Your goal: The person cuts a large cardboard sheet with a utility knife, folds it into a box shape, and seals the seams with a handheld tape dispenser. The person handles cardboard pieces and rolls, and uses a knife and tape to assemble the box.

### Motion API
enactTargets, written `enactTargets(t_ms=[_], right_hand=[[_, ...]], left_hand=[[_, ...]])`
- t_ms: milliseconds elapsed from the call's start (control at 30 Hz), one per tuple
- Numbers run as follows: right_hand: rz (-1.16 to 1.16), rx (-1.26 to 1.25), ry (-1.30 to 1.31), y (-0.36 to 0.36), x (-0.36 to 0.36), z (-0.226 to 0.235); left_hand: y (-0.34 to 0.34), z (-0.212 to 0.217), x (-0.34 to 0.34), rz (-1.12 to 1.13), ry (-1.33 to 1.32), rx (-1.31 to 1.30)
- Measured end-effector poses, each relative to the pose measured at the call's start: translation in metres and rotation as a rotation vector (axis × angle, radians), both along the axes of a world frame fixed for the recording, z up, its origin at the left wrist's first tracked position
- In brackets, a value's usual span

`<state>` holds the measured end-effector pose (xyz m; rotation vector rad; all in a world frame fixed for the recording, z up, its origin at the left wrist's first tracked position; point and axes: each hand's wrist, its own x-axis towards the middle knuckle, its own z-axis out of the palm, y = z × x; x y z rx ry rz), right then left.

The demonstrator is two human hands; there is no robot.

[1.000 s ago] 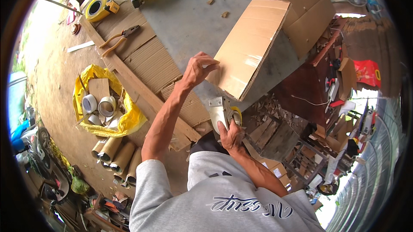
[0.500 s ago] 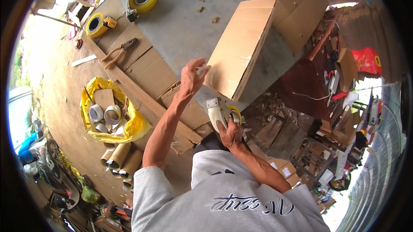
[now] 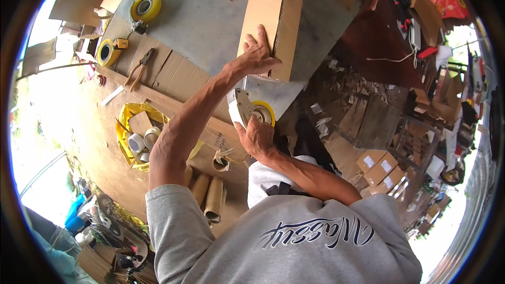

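A long brown cardboard box (image 3: 269, 7) lies on the grey tabletop (image 3: 194, 13), its near end close to me. My left hand (image 3: 258, 55) rests flat on top of that near end, fingers spread. Just below the box, my right hand (image 3: 258, 136) grips a white tape dispenser (image 3: 238, 106) loaded with a yellow-edged roll of tape (image 3: 265, 109). The dispenser's head points up toward the box end, and a strip of clear tape seems to run between them. How the right fingers wrap the handle is partly hidden.
Pliers (image 3: 139, 69), a tape roll (image 3: 107, 52) and another dispenser (image 3: 144, 7) lie on the table's left. A yellow bag (image 3: 123, 142) of tape rolls and cardboard tubes (image 3: 214, 200) stand below. Small cartons (image 3: 377, 168) and scraps cover the floor at right.
My left hand has come down from beside the box onto its top. The box has turned more upright in view, showing its side. The dispenser remains in my right hand near the box end.
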<state>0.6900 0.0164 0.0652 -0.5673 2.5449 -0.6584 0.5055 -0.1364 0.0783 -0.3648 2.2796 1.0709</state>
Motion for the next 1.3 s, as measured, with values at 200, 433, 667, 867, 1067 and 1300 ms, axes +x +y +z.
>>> enactTargets(t_ms=[200, 433, 667, 867, 1067, 1300], right_hand=[[0.029, -0.029, 0.152, 0.047, -0.012, -0.01], [0.226, -0.005, 0.31, 0.082, -0.052, 0.006], [0.13, -0.018, 0.123, 0.037, -0.02, 0.038], [0.142, 0.055, 0.069, 0.046, -0.025, 0.038], [0.292, -0.021, 0.434, 0.14, -0.084, 0.012], [0.382, 0.034, 0.61, 0.207, -0.153, -0.002]], left_hand=[[-0.005, -0.008, 0.002, 0.009, 0.077, 0.029], [-0.005, -0.015, 0.006, 0.01, 0.11, -0.024], [0.0, -0.008, 0.005, 0.017, 0.076, -0.052], [-0.006, -0.024, 0.008, 0.018, 0.156, -0.005], [-0.007, -0.034, 0.009, -0.009, 0.239, -0.021], [-0.004, -0.019, 0.01, -0.033, 0.235, -0.015]])
